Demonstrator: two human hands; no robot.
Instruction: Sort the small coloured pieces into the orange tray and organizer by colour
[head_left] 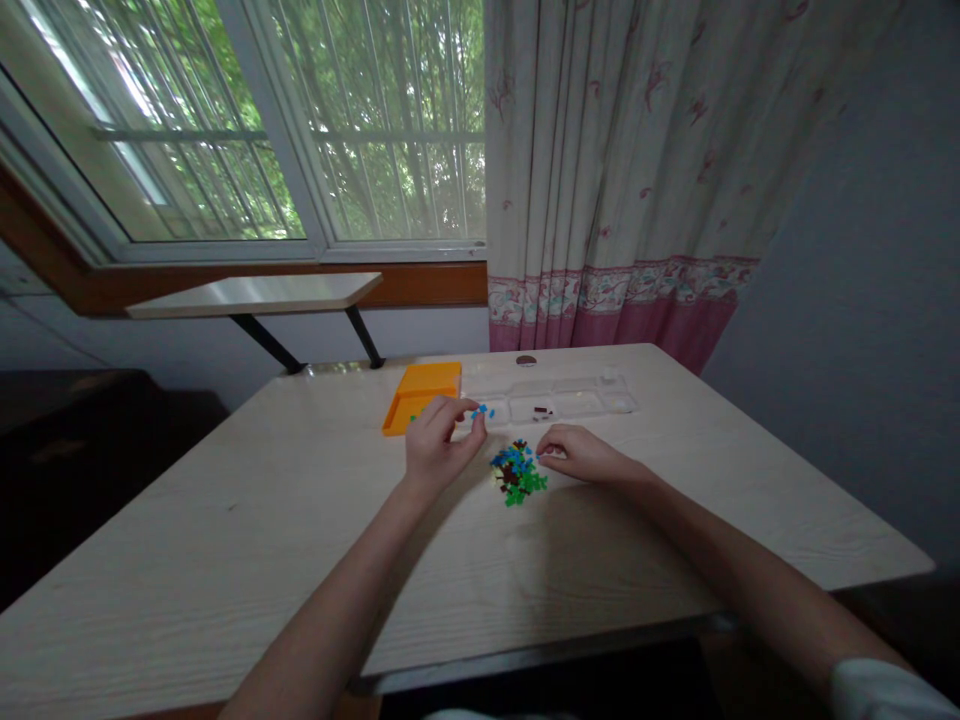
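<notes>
- Left hand [439, 447]: thumb and forefinger stand slightly apart beside blue pieces [483, 410]; cannot tell whether any is pinched.
- Right hand [579, 454]: fingertips drawn close together, a speck of blue at them; cannot tell if it is gripped or lying behind.
- Pile [516, 476]: between the two grips, nearer the right; blue, brown and green bits overlap, too small to tell singly.
- Tray [582, 404]: clear, its walls hard to make out, running right from the left fingertips; brown bits [541, 410] lie beyond the pile.
- Box [429, 377]: orange, just beyond the left hand, which covers its near right corner; a green bit shows inside.
- Sleeve [889, 690]: behind the right grip, cut off by the frame.
- Shelf [262, 292]: farther off, beyond and left of the left grip.
</notes>
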